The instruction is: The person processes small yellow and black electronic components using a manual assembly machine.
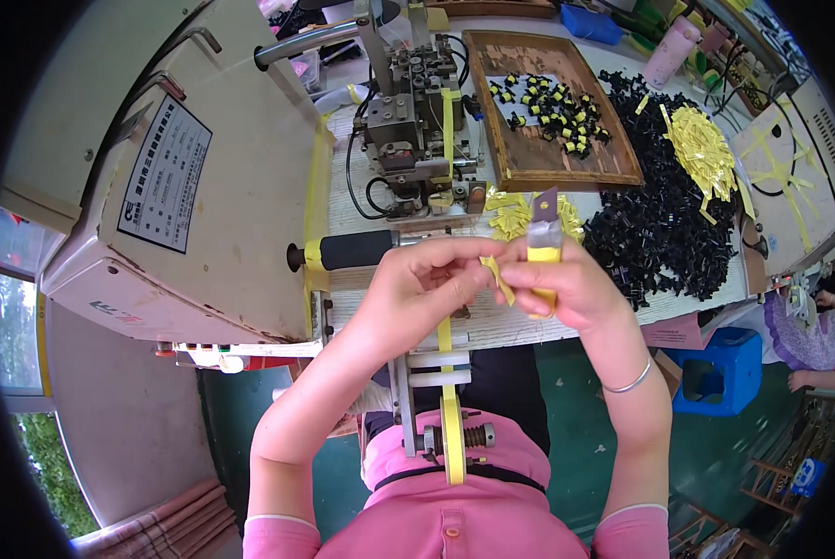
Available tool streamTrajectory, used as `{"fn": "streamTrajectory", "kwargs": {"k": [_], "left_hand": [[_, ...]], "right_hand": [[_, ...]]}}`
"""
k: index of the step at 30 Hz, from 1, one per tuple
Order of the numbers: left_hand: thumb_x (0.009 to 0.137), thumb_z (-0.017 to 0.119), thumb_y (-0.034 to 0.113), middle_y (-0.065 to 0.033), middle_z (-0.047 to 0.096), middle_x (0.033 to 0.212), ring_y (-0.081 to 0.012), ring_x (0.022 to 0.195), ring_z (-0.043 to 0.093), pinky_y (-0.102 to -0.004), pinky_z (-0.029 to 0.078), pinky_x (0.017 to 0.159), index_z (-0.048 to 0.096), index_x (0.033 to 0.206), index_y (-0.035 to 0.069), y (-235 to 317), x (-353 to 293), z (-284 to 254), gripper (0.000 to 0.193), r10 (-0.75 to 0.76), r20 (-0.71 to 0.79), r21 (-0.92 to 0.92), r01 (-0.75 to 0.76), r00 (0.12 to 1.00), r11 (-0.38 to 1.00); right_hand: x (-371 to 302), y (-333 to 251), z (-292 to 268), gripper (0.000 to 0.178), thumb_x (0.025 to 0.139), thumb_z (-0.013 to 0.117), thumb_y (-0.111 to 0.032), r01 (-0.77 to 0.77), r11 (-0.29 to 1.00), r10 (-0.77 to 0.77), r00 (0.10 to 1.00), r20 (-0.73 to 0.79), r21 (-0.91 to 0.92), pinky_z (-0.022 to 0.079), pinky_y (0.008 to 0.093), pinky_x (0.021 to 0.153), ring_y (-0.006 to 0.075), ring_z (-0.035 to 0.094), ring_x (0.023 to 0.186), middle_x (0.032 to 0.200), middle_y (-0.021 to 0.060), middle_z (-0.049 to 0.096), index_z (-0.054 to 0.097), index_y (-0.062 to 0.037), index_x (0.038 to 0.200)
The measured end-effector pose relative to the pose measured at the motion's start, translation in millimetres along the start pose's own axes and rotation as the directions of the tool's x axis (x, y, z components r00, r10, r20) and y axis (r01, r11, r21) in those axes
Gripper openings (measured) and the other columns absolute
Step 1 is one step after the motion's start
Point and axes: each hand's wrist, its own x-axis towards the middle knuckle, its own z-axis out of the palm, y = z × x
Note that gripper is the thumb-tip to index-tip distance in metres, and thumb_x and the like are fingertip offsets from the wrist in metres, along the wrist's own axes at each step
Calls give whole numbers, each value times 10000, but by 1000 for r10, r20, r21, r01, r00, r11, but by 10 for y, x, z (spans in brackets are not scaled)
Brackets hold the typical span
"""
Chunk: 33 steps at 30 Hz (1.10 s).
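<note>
My left hand (416, 284) is closed, its thumb and fingers pinching at one end of a small yellow tape strip (499, 281). My right hand (581, 287) is wrapped round a knife (544, 233) with a short metal blade pointing away from me and yellow tape on its handle. The right thumb presses near the same strip, and both hands meet over the table's front edge. Just beyond the knife lies a heap of yellow strips (511, 219). Below my hands, a yellow tape roll (452, 445) sits on a spindle, its tape running up toward the machine.
A metal press machine (403, 140) stands ahead, beside a large beige housing (240, 177) at left. A wooden tray (613, 179) holds black parts with yellow wraps. Loose black parts (650, 238) and a yellow pile (704, 149) spread right. A blue stool (723, 373) stands on the floor, near another person's hand (802, 380).
</note>
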Motion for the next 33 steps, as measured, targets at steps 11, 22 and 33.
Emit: {"fn": "streamTrajectory", "kwargs": {"k": [11,22,33], "left_hand": [[871,650,43,-37,596,937,-83,813,573,-221,475,718,652,931,-34,-2,-70,-56,97,141,-179,184,-108,974,977],[751,616,-7,-94,610,948,-311,919,570,-417,411,826,627,1002,50,-164,9,-253,258,660,86,921,-312,747,233],[786,552,-20,-103,614,1013,-292,993,565,-417,370,871,599,1055,56,-216,69,-99,283,609,117,949,-269,785,164]], "right_hand": [[-51,175,333,136,858,654,-110,255,840,-382,905,-188,-480,438,223,642,77,555,713,814,33,640,649,14,914],[104,621,266,52,823,660,-31,144,888,-322,873,-366,-437,427,215,633,58,541,700,762,6,621,649,15,845],[250,685,233,63,838,637,-33,185,950,-275,880,-387,-253,424,210,588,61,543,651,750,19,627,655,22,863]]}}
